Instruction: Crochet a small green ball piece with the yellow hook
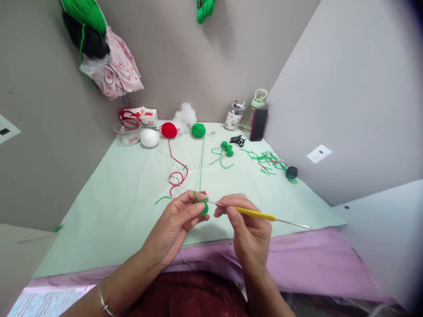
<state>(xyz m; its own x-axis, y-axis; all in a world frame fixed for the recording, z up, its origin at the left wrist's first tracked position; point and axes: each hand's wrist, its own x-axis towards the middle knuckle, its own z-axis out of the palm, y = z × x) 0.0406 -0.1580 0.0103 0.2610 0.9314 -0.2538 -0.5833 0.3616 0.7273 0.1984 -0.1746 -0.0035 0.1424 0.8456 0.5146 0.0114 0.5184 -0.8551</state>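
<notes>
My left hand [180, 215] pinches a small green crochet piece [205, 208] between thumb and fingers. My right hand [247, 224] is closed round the yellow handle of a crochet hook [256, 213], whose thin metal tip reaches the green piece. From the work a green strand runs back to a green yarn ball [198, 130]. Something small and pinkish shows just above the fingers, too small to name. Behind my left hand lie loose red yarn [178, 178] and white strands, leading to a red yarn ball [169, 130] and a white yarn ball [150, 138].
White stuffing [185, 116], a clear tub [128, 133], a pen cup [234, 118], a bottle [253, 113] and a phone [258, 125] line the back. Small green crocheted balls [228, 149], a black claw clip [238, 141] and yarn scraps [269, 160] lie right. Bags [120, 66] hang upper left.
</notes>
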